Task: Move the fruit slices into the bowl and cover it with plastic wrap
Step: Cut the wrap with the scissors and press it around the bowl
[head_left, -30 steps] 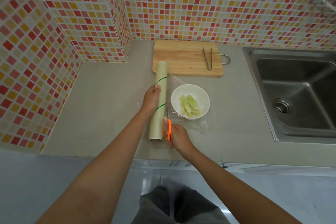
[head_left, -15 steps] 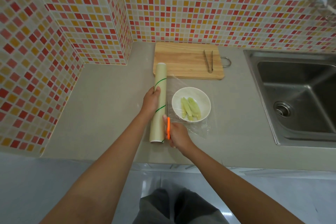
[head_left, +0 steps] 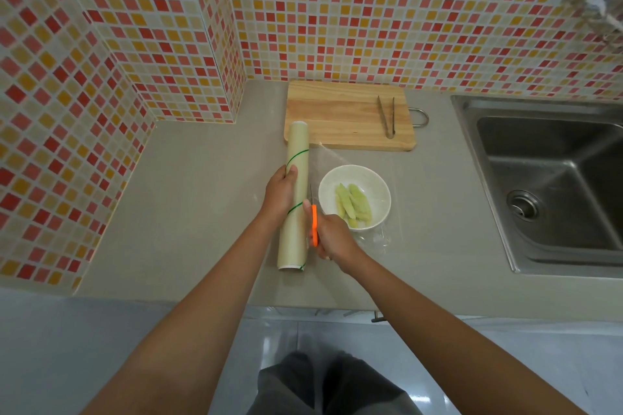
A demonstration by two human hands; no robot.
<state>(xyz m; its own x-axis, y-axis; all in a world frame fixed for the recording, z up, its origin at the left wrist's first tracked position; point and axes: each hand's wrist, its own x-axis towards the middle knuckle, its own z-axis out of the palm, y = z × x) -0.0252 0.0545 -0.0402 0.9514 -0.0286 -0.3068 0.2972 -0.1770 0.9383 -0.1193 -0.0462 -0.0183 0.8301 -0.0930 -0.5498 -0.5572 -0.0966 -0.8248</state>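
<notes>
A white bowl (head_left: 377,185) with pale green fruit slices (head_left: 352,204) stands on the grey counter. A clear sheet of plastic wrap (head_left: 328,158) stretches over it from the long roll of wrap (head_left: 295,232) lying to its left. My left hand (head_left: 279,194) grips the roll near its middle. My right hand (head_left: 332,237) holds orange-handled scissors (head_left: 314,224), blades pointing away from me along the sheet's edge beside the roll.
A wooden cutting board (head_left: 340,114) with metal tongs (head_left: 387,116) lies behind the bowl against the tiled wall. A steel sink (head_left: 553,185) is set into the counter at the right. A tiled corner juts out at the left.
My right hand with the scissors has edged forward along the roll. My left hand stays on the roll and the bowl has not moved.
</notes>
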